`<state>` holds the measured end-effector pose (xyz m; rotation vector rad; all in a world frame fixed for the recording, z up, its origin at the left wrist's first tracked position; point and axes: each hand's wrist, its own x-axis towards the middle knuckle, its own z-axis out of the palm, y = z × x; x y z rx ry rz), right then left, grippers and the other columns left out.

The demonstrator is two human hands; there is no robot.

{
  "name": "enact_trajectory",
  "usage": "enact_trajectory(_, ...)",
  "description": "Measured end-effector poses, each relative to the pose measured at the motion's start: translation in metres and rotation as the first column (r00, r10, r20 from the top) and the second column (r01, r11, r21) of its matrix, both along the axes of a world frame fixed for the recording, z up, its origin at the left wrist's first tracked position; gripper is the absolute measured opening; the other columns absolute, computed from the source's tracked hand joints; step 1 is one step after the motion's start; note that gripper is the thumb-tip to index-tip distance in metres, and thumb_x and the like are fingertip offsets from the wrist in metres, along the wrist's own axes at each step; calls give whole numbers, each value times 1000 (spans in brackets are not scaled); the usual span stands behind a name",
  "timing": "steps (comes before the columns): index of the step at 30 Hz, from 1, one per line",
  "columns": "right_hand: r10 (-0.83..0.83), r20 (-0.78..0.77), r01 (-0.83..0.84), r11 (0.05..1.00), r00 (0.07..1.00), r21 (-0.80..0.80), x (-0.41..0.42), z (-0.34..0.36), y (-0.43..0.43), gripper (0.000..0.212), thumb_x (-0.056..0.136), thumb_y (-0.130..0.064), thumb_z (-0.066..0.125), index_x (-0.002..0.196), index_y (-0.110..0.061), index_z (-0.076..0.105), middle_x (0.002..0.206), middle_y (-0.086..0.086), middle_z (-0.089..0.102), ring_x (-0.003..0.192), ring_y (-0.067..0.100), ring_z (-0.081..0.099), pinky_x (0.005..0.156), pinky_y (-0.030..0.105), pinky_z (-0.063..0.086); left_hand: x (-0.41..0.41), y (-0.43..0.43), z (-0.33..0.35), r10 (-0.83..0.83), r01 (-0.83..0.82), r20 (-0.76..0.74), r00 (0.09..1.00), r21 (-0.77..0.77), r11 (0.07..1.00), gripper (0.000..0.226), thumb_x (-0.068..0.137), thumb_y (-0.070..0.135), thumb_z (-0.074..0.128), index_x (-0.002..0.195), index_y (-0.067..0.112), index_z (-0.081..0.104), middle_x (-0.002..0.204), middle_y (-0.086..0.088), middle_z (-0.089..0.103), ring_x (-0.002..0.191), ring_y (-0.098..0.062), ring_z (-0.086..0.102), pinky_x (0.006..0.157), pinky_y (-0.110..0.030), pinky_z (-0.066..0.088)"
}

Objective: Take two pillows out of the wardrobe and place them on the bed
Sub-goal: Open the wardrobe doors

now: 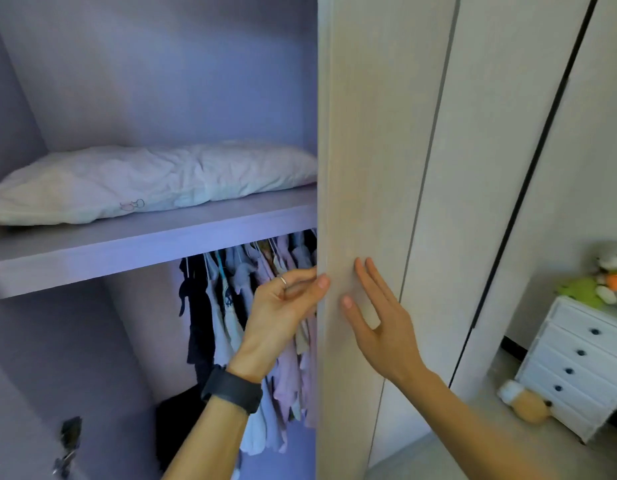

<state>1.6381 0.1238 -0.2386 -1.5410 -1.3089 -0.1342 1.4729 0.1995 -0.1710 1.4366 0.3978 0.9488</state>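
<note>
Left hand pinches the sliding door edge, right hand flat open; door could rebound, blocking the pillow.

Many clothes hang close together in a row, light and dark ones. At the right stands a white chest of drawers with dark knobs; soft toys sit on top, and one orange toy lies on the floor beside it.

A pale purple shelf spans the open wardrobe. One crumpled white pillow lies flat along it, its right end hidden behind the door.
</note>
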Motion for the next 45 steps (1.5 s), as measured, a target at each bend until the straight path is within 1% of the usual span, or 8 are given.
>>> enact_trajectory(5,20,-222,-2,997,975,82,-14,-42,-70,50,98,-50,53,145,-58,37,151,-25,45,139,1,44,108,28,46,26,-41,-6,-164,163,9,986,72,984,25,83,15,72,107,20,73,104,6,77,100,-10,72,77,-20,57)
enact_trajectory(13,-204,-327,237,969,923,63,2,-51,-129,54,97,-41,58,149,-39,43,139,-28,57,123,-3,58,89,11,51,82,-84,-23,-221,260,-142,965,401,878,45,93,11,68,133,32,62,129,15,66,121,-3,60,104,-28,48)
enact_trajectory(17,-354,-285,375,927,891,19,27,-47,-162,46,100,-39,56,146,-31,50,119,-29,68,98,-12,66,79,5,48,116,-98,-31,-88,210,-194,977,800,562,79,86,-17,48,149,30,43,150,21,43,141,1,36,113,-16,29)
enact_trajectory(21,-373,-408,411,912,834,6,60,-38,-188,34,102,-29,56,136,-30,61,109,-27,71,97,-9,66,78,4,45,163,-105,-41,120,175,-190,974,977,123,100,72,-14,51,157,29,22,164,9,22,151,-20,20,120,-43,25)
enact_trajectory(24,-394,-461,445,895,795,3,82,-29,-201,23,103,-30,56,122,-34,68,96,-11,75,84,-1,66,76,11,47,197,-111,-55,215,225,-221,951,974,5,110,75,-6,64,159,31,2,167,8,-1,153,-25,6,120,-54,21)
enact_trajectory(30,-481,-452,519,853,751,-46,114,-31,-204,17,102,-37,54,89,-29,62,63,-1,53,57,9,43,58,20,39,245,-120,-69,279,261,-258,925,965,24,135,69,39,87,156,34,-16,163,12,-24,152,-36,-2,115,-68,15)
enact_trajectory(40,-539,-475,555,823,696,-121,127,-31,-205,16,102,-45,50,105,-33,61,68,-3,55,60,1,46,65,24,41,250,-134,-68,274,230,-235,932,972,52,105,86,12,70,158,30,-4,166,3,-9,153,-32,5,118,-59,21)
enact_trajectory(45,-637,-428,643,750,642,-153,79,-50,-205,57,98,-29,58,149,-44,38,137,-33,47,123,-10,45,92,16,39,210,-116,-76,253,242,-296,921,944,222,68,88,13,64,150,27,42,157,-3,39,146,-26,33,116,-55,28)
